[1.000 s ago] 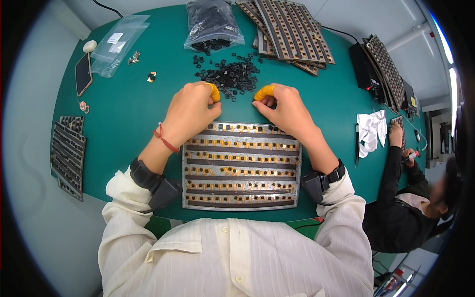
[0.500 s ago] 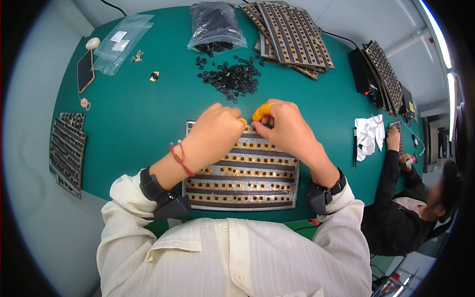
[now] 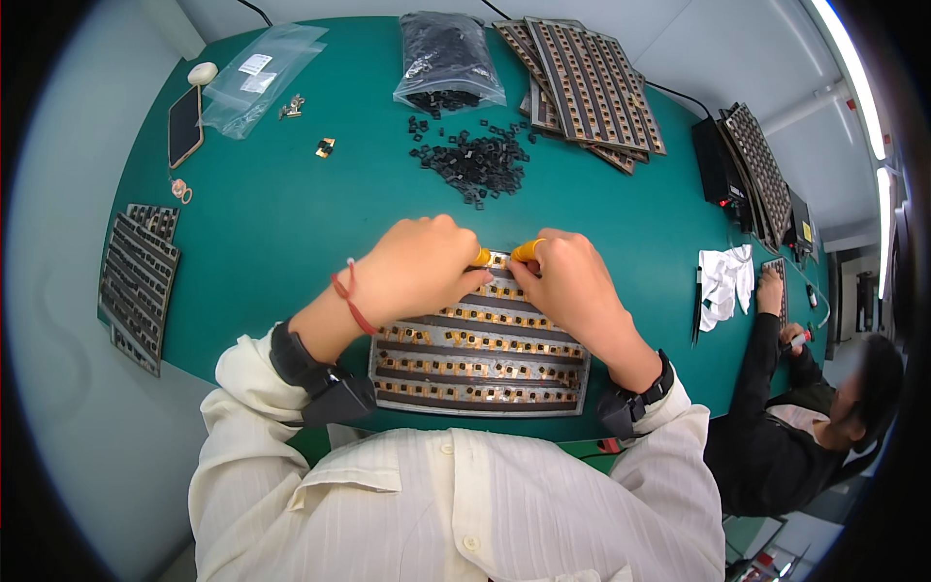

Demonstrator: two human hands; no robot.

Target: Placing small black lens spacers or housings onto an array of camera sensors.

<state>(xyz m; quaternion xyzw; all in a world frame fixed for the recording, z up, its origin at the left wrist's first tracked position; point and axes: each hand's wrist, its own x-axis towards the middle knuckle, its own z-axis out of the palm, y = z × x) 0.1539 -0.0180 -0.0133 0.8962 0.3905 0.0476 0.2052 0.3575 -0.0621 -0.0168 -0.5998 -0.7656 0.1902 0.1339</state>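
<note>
A metal tray (image 3: 480, 409) with rows of small black and gold parts lies in front of me. At its far row my left hand (image 3: 424, 267) is closed, thumb near the yellow-covered index finger. My right hand (image 3: 567, 281), its index finger also in a yellow cover, is pinched just right of it. Between the fingertips shows a small black part (image 3: 498, 260) in the row. Whatever either fingertip pair grips is too small or hidden to make out. Beyond the hands is a loose pile of small black square pieces (image 3: 475, 165).
A clear bag (image 3: 448, 58) of black pieces and stacked trays (image 3: 601, 92) stand at the back. Leftward lie a phone (image 3: 185, 126), empty plastic bags (image 3: 257, 82) and more trays (image 3: 141, 281). At right are a white cloth (image 3: 725, 288), tweezers and a co-worker (image 3: 795, 427).
My fingers have uncurled downward onto the tray's far row, the right index finger now pointing left toward the other hand. The whole view has shifted slightly.
</note>
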